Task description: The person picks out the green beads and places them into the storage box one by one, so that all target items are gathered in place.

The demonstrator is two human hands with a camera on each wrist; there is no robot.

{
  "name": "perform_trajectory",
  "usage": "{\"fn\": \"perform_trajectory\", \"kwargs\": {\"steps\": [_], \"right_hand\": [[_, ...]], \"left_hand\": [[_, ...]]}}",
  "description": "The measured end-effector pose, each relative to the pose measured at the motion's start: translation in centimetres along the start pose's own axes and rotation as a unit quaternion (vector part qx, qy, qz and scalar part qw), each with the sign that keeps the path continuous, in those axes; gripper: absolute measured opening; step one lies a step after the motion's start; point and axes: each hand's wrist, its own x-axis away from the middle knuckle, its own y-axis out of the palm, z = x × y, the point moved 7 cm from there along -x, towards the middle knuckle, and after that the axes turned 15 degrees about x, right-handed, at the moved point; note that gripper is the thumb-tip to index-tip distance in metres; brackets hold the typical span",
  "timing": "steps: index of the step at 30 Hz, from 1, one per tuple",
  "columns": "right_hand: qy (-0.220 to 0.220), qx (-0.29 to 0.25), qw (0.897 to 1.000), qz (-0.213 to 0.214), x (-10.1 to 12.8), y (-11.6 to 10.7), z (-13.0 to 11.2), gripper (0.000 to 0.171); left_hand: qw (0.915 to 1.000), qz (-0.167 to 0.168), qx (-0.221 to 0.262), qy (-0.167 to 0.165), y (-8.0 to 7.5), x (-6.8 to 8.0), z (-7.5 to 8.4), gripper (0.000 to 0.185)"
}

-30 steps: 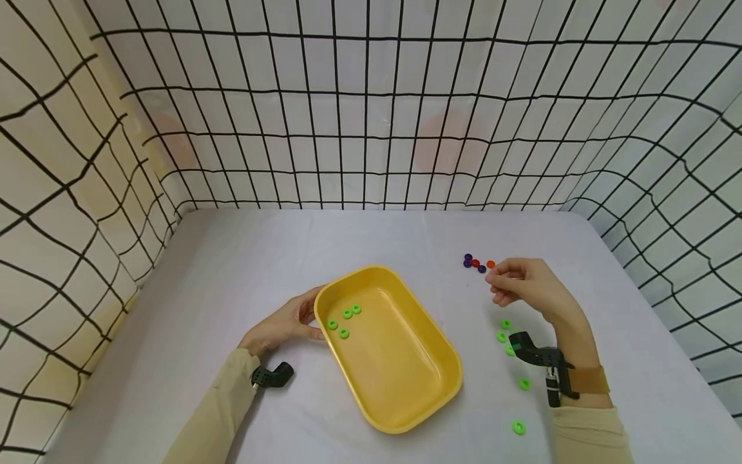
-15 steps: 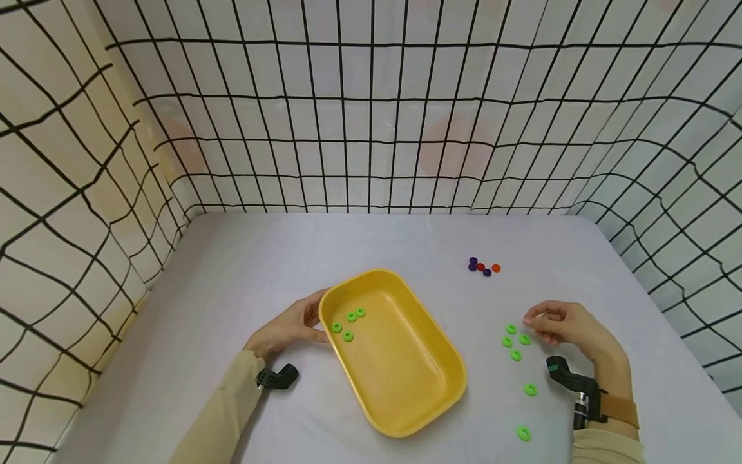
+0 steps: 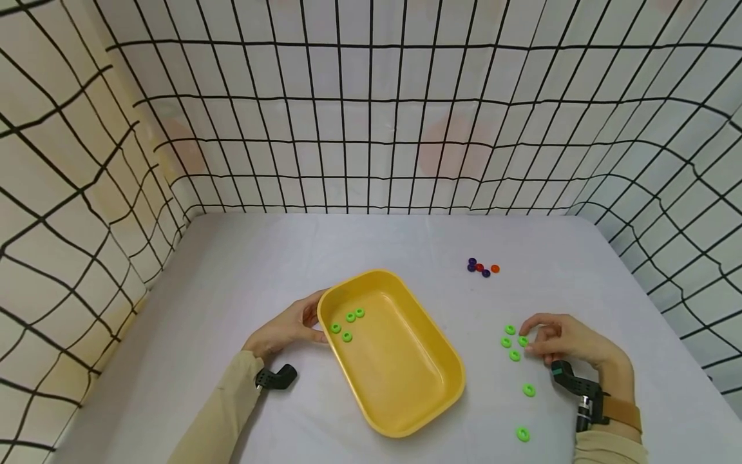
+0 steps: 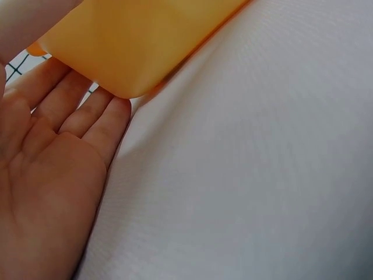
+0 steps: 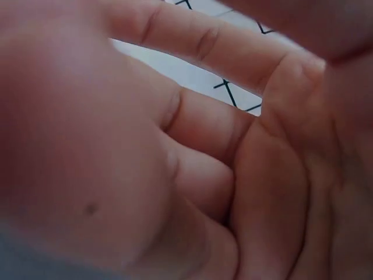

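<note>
Green ring [image 3: 523, 341] is placed on the surface [image 3: 406, 238] just left of the right hand [image 3: 570, 340], thumb and index finger parted around it, no firm grip shown. Three more rings [image 3: 506, 342] are clustered between it and the slanted yellow tray [image 3: 406, 367], whose left corner is held by the left hand [image 3: 286, 327].

Looks softly, evenly lit in the head view, bright on the cloth [image 3: 348, 245], yellower toward the left. Shows pale glints inside the tray [image 3: 394, 361] and faint shadow beside the left sleeve [image 3: 220, 399]. Bows the grid [image 3: 371, 46] near the side edges. Looks dimmer in the left wrist view, soft in focus and darkening toward the lower right. Looks dimmest in the right wrist view, right hand [image 5: 204, 125] blurred close up, paler light through its gaps.
</note>
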Motion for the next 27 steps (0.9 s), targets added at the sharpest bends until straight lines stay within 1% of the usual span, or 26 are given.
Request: {"fn": "perform_trajectory", "kwargs": {"steps": [3,7,12,15,18,27], "right_hand": [[-0.013,0.008,1.000,-0.004,-0.3,0.2,-0.6,0.030],[-0.020,0.018,1.000,0.008,-0.9,0.2,-1.1,0.028],[-0.005,0.028,0.999,0.025,-1.7,0.4,-1.4,0.028],[0.012,0.019,0.999,0.031,-2.2,0.5,-1.5,0.032],[0.017,0.002,0.999,0.030,-2.4,0.7,-1.7,0.033],[0.008,-0.024,0.999,0.031,-2.7,0.9,-1.9,0.028]], "left_hand": [[1.0000,-0.003,0.004,0.002,0.1,0.0,0.1,0.088],[0.9999,-0.007,0.011,0.005,0.0,0.0,0.1,0.088],[0.9999,-0.007,0.012,0.003,0.1,0.0,0.1,0.088],[0.9998,-0.009,0.016,0.003,0.0,0.0,0.1,0.089],[0.9997,-0.012,0.019,0.004,0.0,0.0,0.1,0.089],[0.9998,-0.009,0.015,0.003,0.1,0.1,0.1,0.089]]}}
